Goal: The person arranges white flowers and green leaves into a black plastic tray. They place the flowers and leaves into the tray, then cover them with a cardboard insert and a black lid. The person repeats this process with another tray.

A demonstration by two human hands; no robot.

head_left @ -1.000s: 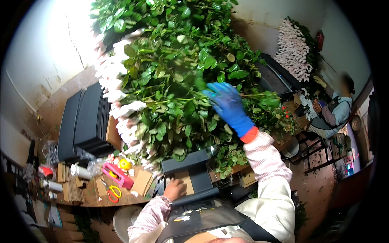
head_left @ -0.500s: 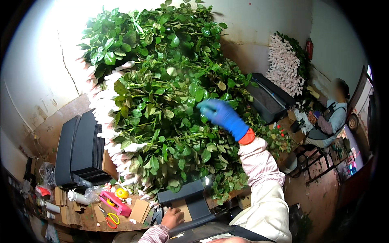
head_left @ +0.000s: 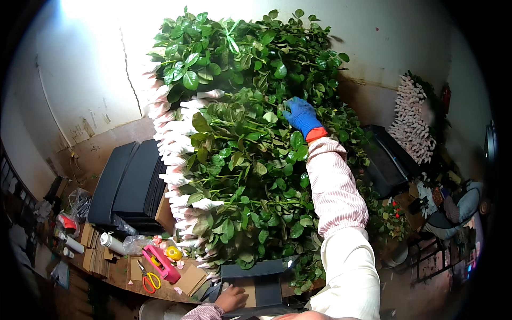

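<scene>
The right hand [head_left: 300,115], in a blue glove, is pressed into the leafy stems [head_left: 240,160] heaped against the wall; whether anything is gripped cannot be told. The bare left hand [head_left: 232,298] is laid, fingers loosely curled, against a dark tray [head_left: 256,277] on the bench [head_left: 120,269], with scissors [head_left: 148,277] nearby.

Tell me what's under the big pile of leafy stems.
Under the leafy stems, a dark tray pokes out by the left hand. White-wrapped flower heads line the left edge. The bench beneath is covered.
</scene>
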